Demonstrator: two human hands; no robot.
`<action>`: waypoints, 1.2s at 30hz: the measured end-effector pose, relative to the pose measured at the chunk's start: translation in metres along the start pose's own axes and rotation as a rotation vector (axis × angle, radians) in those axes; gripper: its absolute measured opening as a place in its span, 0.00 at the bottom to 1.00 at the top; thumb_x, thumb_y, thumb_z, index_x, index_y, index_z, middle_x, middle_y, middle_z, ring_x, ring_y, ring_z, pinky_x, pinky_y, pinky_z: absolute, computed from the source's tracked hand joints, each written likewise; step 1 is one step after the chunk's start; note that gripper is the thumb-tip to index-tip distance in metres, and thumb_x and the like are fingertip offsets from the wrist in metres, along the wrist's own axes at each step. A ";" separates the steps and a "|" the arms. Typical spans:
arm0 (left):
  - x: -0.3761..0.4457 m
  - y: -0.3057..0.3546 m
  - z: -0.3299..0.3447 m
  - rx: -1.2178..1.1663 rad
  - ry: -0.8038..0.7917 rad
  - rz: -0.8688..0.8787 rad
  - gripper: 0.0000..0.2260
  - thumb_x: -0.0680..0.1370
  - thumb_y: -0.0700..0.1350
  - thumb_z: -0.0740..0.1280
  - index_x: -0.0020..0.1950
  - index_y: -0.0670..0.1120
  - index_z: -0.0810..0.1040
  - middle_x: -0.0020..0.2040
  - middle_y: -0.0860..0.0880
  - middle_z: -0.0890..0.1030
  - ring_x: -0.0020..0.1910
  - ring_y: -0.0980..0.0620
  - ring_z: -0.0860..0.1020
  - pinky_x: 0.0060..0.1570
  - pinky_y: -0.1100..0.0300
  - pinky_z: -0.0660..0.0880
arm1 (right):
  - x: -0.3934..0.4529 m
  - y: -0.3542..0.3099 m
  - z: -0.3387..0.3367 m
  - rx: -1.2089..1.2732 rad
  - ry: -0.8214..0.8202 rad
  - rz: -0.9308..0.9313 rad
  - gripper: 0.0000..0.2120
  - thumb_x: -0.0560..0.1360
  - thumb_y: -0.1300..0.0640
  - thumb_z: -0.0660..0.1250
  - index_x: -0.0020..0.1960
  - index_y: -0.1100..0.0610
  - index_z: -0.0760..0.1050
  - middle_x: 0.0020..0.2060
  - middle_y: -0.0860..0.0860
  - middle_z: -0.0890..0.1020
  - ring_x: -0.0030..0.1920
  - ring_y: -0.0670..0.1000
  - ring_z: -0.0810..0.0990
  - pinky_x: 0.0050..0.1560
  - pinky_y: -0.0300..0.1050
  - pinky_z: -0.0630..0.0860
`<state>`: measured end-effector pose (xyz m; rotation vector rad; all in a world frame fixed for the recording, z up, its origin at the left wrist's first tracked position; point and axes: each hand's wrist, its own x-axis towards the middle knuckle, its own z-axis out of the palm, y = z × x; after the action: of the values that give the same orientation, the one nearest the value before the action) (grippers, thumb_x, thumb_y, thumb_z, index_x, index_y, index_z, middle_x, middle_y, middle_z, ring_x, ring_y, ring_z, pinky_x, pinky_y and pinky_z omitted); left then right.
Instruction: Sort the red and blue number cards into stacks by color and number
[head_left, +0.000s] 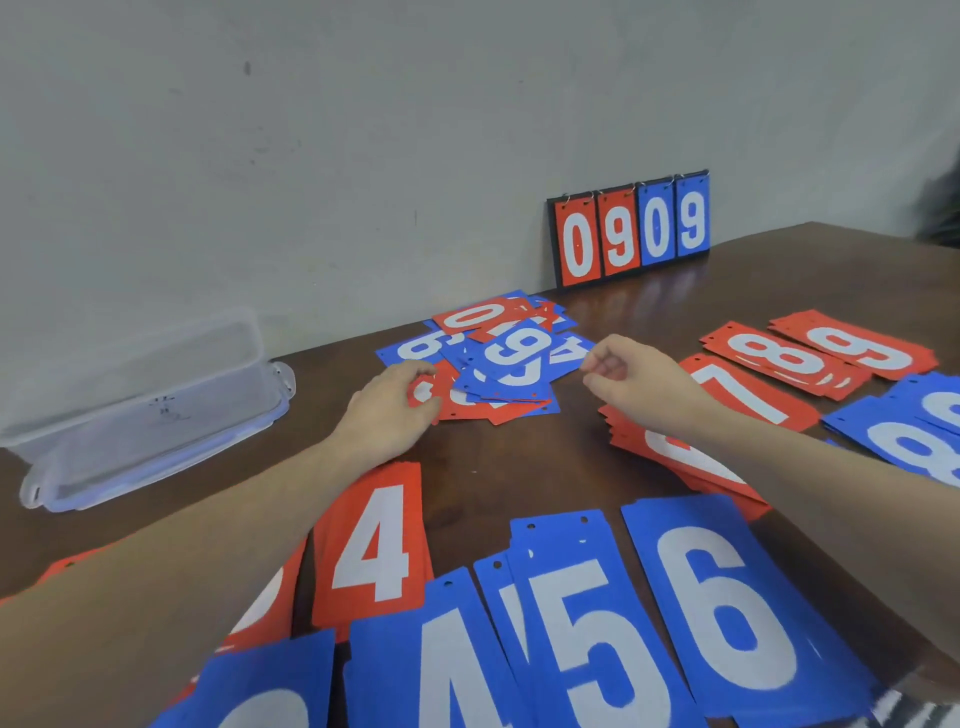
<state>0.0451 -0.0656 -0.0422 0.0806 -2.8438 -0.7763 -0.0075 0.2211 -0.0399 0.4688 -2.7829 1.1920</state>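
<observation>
From the head view, the unsorted pile (493, 358) of thin, light, slick-looking cards lies mid-desk (519, 457), best slid off by an edge; the left hand (395, 410) pinches a red card (441, 405), the right hand (628, 379) hovers curled, empty.

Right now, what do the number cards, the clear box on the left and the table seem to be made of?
Number cards: thin matte plastic or coated card, probably; flat, punched holes.
Clear box: translucent plastic, slightly frosted; the wall shows through it.
Table: dark brown wood or wood-look laminate, semi-gloss; faint reflections near the scoreboard.
</observation>
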 end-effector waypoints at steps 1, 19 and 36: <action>0.007 -0.001 0.000 0.002 0.004 -0.011 0.17 0.81 0.51 0.65 0.70 0.53 0.73 0.71 0.52 0.74 0.68 0.49 0.72 0.69 0.49 0.68 | 0.008 -0.002 0.002 -0.003 -0.001 -0.003 0.03 0.79 0.55 0.66 0.51 0.48 0.75 0.47 0.42 0.80 0.48 0.43 0.79 0.41 0.35 0.72; 0.112 -0.056 0.027 0.242 0.023 -0.096 0.24 0.81 0.62 0.58 0.73 0.51 0.69 0.66 0.47 0.76 0.65 0.46 0.73 0.65 0.48 0.70 | 0.118 -0.023 0.075 -0.331 -0.193 0.115 0.49 0.68 0.28 0.68 0.80 0.49 0.55 0.78 0.50 0.63 0.76 0.57 0.63 0.73 0.56 0.65; 0.091 -0.055 0.001 0.039 0.068 -0.184 0.21 0.76 0.54 0.72 0.67 0.49 0.74 0.65 0.44 0.72 0.61 0.43 0.75 0.61 0.49 0.73 | 0.095 -0.040 0.065 -0.241 0.037 -0.199 0.31 0.70 0.51 0.77 0.66 0.50 0.64 0.62 0.50 0.66 0.41 0.50 0.75 0.35 0.39 0.67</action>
<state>-0.0439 -0.1219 -0.0555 0.3722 -2.8150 -0.7368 -0.0824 0.1248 -0.0388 0.6729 -2.7215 0.8043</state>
